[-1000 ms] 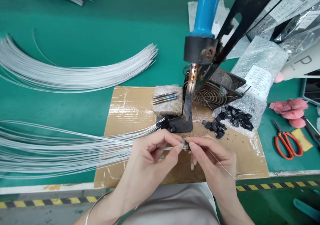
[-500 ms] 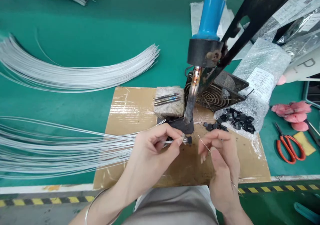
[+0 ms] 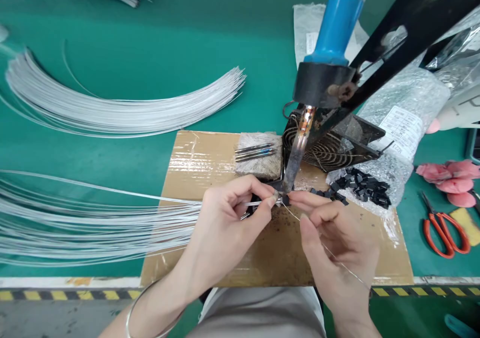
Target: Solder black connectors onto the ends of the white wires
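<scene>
My left hand (image 3: 236,223) pinches the end of a white wire (image 3: 253,204) between thumb and forefinger. At that wire's tip sits a small black connector (image 3: 285,200), right below the tip of the soldering iron (image 3: 296,160); whether they touch I cannot tell. My right hand (image 3: 333,243) is closed on a thin strand of solder wire (image 3: 350,272), which runs across the palm. The solder's front end (image 3: 290,212) reaches the wire tip, and the right fingertips are beside the black connector.
Loose white wires (image 3: 165,228) lie at left, a wire bundle (image 3: 131,115) behind. A fan (image 3: 333,145) and spare iron tips (image 3: 255,151) on a pad stand at the back. Black connectors (image 3: 363,187) are piled on bubble wrap (image 3: 420,93). Red-handled scissors (image 3: 444,233) lie at right.
My right hand has moved left with the solder, up to the wire end. My left hand has lifted the wire and connector slightly, beneath the iron's tip. The view has shifted a little.
</scene>
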Motion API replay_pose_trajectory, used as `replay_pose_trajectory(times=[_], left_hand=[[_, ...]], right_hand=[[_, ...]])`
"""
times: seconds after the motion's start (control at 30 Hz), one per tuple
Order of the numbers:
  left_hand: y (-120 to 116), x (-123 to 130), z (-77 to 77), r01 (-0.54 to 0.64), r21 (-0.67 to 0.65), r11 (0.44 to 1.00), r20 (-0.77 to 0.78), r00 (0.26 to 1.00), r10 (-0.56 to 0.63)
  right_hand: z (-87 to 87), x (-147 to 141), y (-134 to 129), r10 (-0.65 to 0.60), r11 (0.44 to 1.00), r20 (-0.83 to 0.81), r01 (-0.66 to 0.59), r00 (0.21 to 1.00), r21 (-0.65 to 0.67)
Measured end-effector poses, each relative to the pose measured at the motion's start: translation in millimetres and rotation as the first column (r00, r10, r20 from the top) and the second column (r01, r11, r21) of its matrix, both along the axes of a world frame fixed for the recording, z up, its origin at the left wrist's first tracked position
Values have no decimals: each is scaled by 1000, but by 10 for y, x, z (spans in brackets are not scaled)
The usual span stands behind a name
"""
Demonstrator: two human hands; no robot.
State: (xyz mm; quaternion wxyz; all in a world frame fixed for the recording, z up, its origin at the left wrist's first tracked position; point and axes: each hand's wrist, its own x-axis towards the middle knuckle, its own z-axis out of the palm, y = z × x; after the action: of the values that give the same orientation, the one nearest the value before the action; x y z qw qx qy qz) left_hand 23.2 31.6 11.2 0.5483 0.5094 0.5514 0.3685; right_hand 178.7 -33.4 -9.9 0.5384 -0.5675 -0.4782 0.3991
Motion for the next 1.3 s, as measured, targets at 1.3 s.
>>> replay_pose_trajectory(times=[1.3], left_hand=[[24,16,47,-10,28,1000,49,999,9]], right_hand=[[87,-43,117,-107,994,55,105,993,43]])
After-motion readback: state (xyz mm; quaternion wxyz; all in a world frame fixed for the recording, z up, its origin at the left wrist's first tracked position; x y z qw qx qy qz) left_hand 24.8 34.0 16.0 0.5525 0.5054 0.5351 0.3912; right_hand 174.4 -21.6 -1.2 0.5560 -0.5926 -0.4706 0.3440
